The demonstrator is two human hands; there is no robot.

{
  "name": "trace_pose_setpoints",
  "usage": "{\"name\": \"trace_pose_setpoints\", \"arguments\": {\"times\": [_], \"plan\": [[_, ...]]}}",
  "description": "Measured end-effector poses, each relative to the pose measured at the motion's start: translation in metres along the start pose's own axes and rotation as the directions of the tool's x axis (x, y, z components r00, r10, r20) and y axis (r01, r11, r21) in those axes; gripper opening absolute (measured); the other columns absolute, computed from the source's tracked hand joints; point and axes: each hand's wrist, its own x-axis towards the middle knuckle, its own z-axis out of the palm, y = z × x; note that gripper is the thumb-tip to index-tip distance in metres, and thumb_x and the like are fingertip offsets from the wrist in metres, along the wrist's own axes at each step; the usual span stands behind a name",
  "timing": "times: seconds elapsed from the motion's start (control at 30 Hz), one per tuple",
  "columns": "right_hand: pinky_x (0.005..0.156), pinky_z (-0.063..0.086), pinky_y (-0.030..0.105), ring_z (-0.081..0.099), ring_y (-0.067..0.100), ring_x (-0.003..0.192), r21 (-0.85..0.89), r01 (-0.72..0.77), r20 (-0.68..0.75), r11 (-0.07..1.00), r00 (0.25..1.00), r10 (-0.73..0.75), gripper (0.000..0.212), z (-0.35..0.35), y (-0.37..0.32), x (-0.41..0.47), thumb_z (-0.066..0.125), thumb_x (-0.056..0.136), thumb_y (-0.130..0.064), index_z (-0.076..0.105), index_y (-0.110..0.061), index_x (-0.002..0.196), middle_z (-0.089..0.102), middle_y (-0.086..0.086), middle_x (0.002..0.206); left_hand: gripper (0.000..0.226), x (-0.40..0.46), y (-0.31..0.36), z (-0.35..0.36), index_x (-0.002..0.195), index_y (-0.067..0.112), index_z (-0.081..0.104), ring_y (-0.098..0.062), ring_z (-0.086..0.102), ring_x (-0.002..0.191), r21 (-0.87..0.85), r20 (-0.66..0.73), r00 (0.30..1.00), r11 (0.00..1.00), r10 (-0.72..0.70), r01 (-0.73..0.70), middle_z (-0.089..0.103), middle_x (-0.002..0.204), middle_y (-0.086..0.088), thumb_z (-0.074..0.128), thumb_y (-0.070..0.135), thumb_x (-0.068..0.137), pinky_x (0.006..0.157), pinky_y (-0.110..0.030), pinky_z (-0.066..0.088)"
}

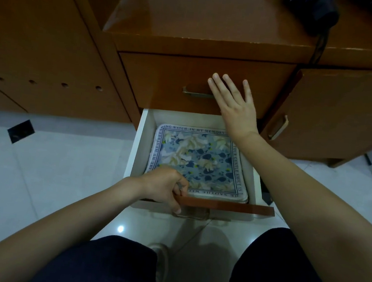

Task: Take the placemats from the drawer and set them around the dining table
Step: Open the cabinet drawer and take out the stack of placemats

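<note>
Placemats (197,162) lay flat as stack inside drawer (141,141), filling most of it, nearly square so no clear long axis; edges ran parallel w/ drawer walls. Top mat: blue-grey floral centre, dark blue & cream leaves, pale border w/ printed lettering all round. Drawer pulled out below closed upper drawer (163,80). Left hand (165,185), grip curled closed over drawer's front panel (226,206). Right hand (234,102) above drawer, fingers spread wide, holding nothing, over upper drawer's handle (196,93).
</note>
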Motion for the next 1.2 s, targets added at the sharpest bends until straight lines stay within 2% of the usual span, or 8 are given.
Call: {"name": "trace_pose_setpoints", "arguments": {"times": [0.2,0.37,0.57,0.67,0.77,0.93,1.1,1.2], "plan": [[0.116,0.017,0.049,0.019,0.021,0.146,0.126,-0.003,0.003,0.992,1.000,0.002,0.096,-0.016,-0.002,0.000,0.071,0.076,0.001,0.017,-0.018,0.153,0.019,0.001,0.159,0.026,-0.001,0.001,-0.008,0.084,0.030,0.068,0.002,0.066,0.084,-0.094,0.063,0.998,0.996,0.015,-0.009,0.072,0.087,0.010,0.085,0.021,0.067,0.087,-0.031,0.054],[0.112,0.028,0.047,0.037,0.028,0.138,0.524,0.044,-0.057,0.851,0.998,-0.016,0.064,-0.046,-0.017,-0.024,0.065,0.085,-0.004,0.041,-0.010,0.143,0.044,0.010,0.146,0.018,-0.001,0.000,-0.015,0.088,0.021,0.072,-0.005,0.069,0.079,-0.245,-0.109,0.994,0.969,0.014,-0.040,0.073,0.079,0.009,0.082,0.020,0.073,0.082,-0.029,0.056],[0.107,0.032,0.033,0.036,0.019,0.134,0.777,-0.142,0.372,0.613,0.889,-0.267,0.059,-0.048,-0.038,-0.073,0.062,0.091,-0.032,0.038,-0.022,0.144,0.043,0.001,0.145,0.017,0.012,-0.022,-0.023,0.089,0.025,0.072,-0.008,0.064,0.091,-0.172,-0.284,0.958,0.985,-0.025,-0.025,0.071,0.094,0.008,0.079,0.030,0.075,0.089,-0.039,0.052],[0.107,0.032,0.030,0.038,0.017,0.132,0.787,-0.244,0.518,0.566,0.760,-0.393,0.065,-0.036,-0.049,-0.089,0.063,0.088,-0.045,0.039,-0.023,0.144,0.043,0.000,0.144,0.043,0.020,-0.033,-0.017,0.112,0.028,0.065,-0.009,0.054,0.110,0.072,-0.220,0.975,0.997,-0.002,0.018,0.060,0.119,0.010,0.078,0.043,0.073,0.096,-0.030,0.044],[0.107,0.036,0.034,0.042,0.017,0.129,0.776,-0.347,0.607,0.527,0.639,-0.472,0.071,-0.027,-0.056,-0.100,0.065,0.083,-0.054,0.040,-0.027,0.144,0.046,-0.001,0.142,0.060,0.027,-0.040,-0.008,0.128,0.023,0.055,-0.012,0.051,0.114,0.171,-0.112,0.993,0.985,0.035,-0.015,0.054,0.128,0.005,0.074,0.047,0.076,0.095,-0.027,0.043],[0.101,0.042,0.026,0.052,0.008,0.119,0.759,-0.519,0.651,0.394,0.626,-0.429,0.062,-0.019,-0.061,-0.109,0.069,0.079,-0.055,0.054,-0.029,0.133,0.057,-0.007,0.131,0.054,0.035,-0.051,-0.006,0.128,0.026,0.054,-0.010,0.057,0.107,0.262,-0.016,0.992,0.958,0.126,-0.117,0.061,0.124,0.005,0.064,0.052,0.083,0.090,-0.030,0.048],[0.095,0.040,0.016,0.052,0.001,0.115,0.746,-0.520,0.666,0.416,0.574,-0.476,0.058,-0.015,-0.057,-0.104,0.067,0.081,-0.054,0.056,-0.028,0.132,0.057,-0.012,0.130,0.041,0.045,-0.052,-0.017,0.125,0.027,0.050,-0.014,0.061,0.093,0.342,0.094,0.983,0.922,0.160,-0.183,0.065,0.109,0.002,0.046,0.053,0.093,0.081,-0.036,0.049],[0.097,0.041,0.018,0.052,0.000,0.115,0.743,-0.515,0.666,0.427,0.513,-0.541,0.059,-0.009,-0.056,-0.098,0.069,0.080,-0.054,0.055,-0.031,0.132,0.058,-0.016,0.129,0.032,0.053,-0.058,-0.015,0.121,0.027,0.051,-0.011,0.060,0.084,0.328,0.073,0.977,0.920,0.202,-0.215,0.066,0.100,0.002,0.040,0.046,0.098,0.075,-0.026,0.047]]}}
